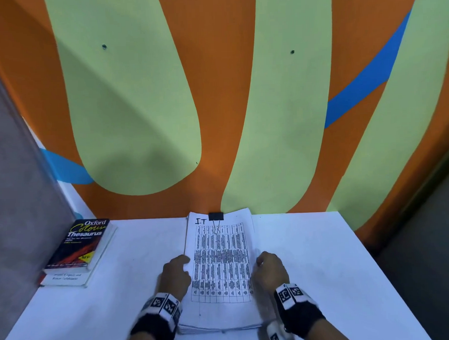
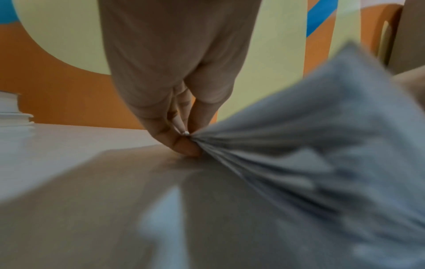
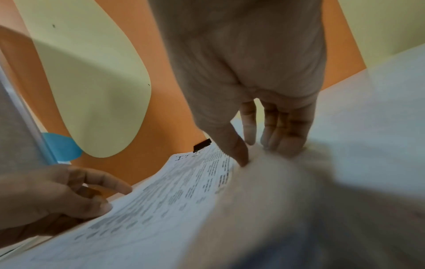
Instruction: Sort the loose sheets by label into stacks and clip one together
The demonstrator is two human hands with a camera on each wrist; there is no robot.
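White table (image 1: 310,256) set against an orange and green wall (image 1: 210,94). At the far left corner lie two stacked books (image 1: 78,251), a thesaurus on top. Left hand (image 1: 175,273) pinches the left edge of the stack of sheets (image 1: 221,266) between thumb and fingertips. That stack lies at the middle of the table, reaching from the far edge toward the near edge, its top sheet marked "I.T"; a black binder clip (image 1: 216,216) clamps its far edge. Right hand (image 1: 270,268) grips the stack's right edge, thumb on top, fingers (image 3: 285,138) curled beneath.
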